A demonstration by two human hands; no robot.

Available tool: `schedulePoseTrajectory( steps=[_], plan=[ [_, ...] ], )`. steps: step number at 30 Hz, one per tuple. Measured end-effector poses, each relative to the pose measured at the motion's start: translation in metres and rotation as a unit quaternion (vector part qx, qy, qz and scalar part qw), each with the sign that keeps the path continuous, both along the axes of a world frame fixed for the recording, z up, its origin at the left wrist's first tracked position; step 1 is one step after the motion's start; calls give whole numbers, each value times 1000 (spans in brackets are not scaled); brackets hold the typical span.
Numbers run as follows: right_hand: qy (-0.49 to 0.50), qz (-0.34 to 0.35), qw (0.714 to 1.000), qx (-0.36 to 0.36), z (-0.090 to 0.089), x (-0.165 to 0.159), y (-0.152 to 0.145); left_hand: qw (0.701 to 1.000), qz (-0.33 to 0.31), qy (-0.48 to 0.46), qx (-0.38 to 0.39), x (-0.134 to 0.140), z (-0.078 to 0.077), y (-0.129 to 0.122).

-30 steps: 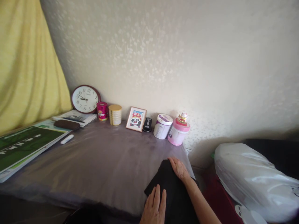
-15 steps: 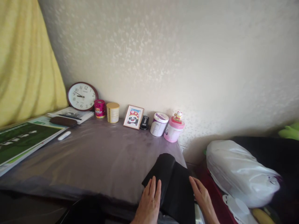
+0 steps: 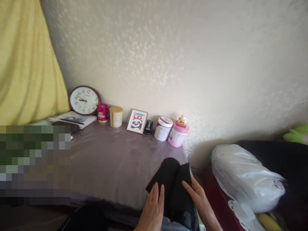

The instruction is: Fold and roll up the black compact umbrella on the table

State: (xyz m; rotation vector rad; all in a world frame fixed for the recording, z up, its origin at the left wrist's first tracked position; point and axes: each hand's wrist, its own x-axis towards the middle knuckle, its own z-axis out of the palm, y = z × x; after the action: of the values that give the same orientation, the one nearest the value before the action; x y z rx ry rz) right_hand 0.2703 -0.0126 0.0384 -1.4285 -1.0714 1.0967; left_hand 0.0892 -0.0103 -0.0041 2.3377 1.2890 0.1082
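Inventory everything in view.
Draped curtain: 1, yellow, left
Covered table: 1, grey, centre
Round clock: 1, white, back left
Cylindrical containers: 4, magenta, cream, white, pink, along wall
Figurine: 1, white, red, atop pink container
Framed panda picture: 1, multicoloured, mid-row
Upright gadget: 1, black, beside picture
Paper stack: 1, white, near clock
Flat case: 1, brown, by papers
Bulging plastic bag: 1, white, right
Unclear things: 4, green, red, white, yellow, right
Creased sheet: 1, black, near right
Left hand, right hand: 2, bare, touching sheet

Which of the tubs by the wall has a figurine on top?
The pink-lidded tub, furthest right; only it carries a figurine, while the others have nothing on top.
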Motion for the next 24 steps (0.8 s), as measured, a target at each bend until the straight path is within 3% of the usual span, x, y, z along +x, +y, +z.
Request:
schedulePoseTrajectory(
  steps=[4, 8, 17, 20, 24],
  plan=[
    [41, 21, 998, 33, 8, -24, 18, 1000, 7, -3, 5, 2, -5, 2],
    [46, 37, 997, 47, 2, -41, 36, 1000, 18, -17, 13, 5, -18, 4],
    [-123, 31, 990, 56, -30, -38, 59, 987, -7, -127, 103, -7, -67, 8],
    [-166, 33, 985, 45, -31, -35, 64, 984, -29, -126, 126, -14, -70, 9],
    [-212, 59, 975, 18, -25, -40, 65, 987, -24, -110, 117, -22, -58, 7]
  ],
)
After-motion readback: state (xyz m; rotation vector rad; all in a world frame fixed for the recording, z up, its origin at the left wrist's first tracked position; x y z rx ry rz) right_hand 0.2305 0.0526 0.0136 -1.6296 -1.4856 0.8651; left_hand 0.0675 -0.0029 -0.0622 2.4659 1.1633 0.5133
